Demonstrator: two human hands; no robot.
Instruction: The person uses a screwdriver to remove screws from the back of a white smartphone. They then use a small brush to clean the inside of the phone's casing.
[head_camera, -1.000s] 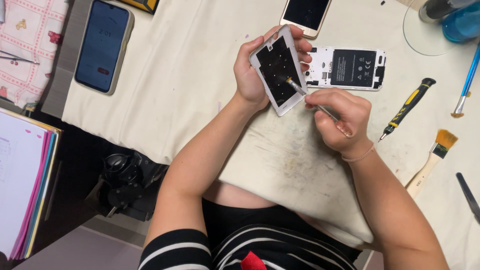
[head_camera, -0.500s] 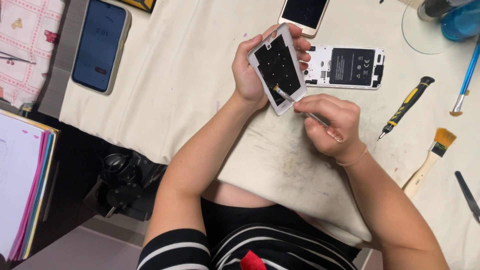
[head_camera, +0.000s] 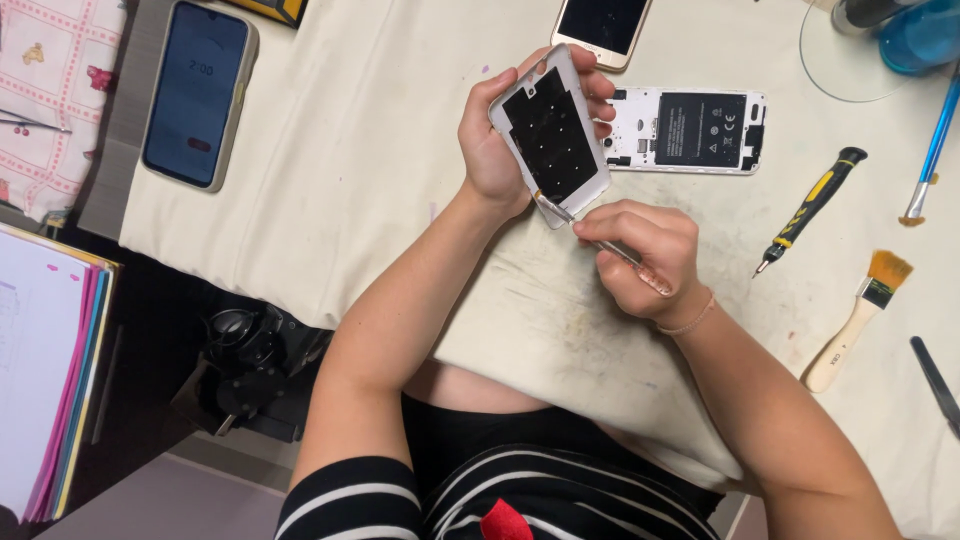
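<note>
White plastic phone back cover with a black inner lining (head_camera: 553, 138): clasped in the left hand (head_camera: 495, 150), tilted up above the cream cloth-covered desk (head_camera: 350, 150), fingers wrapped round its far edge. Thin metal pointed tool (head_camera: 590, 235): pinched in the right hand (head_camera: 640, 255), tip touching the cover's lower corner. Judgement: a light, shallow angle at the edge and a steady left grip suit this work; heavy pressure may mark the plastic. Opened white phone body with black battery (head_camera: 690, 130): flat just beyond the cover. Black-and-yellow screwdriver (head_camera: 810, 210) and wooden-handled brush (head_camera: 858, 320): lying right, well apart from both hands.
</note>
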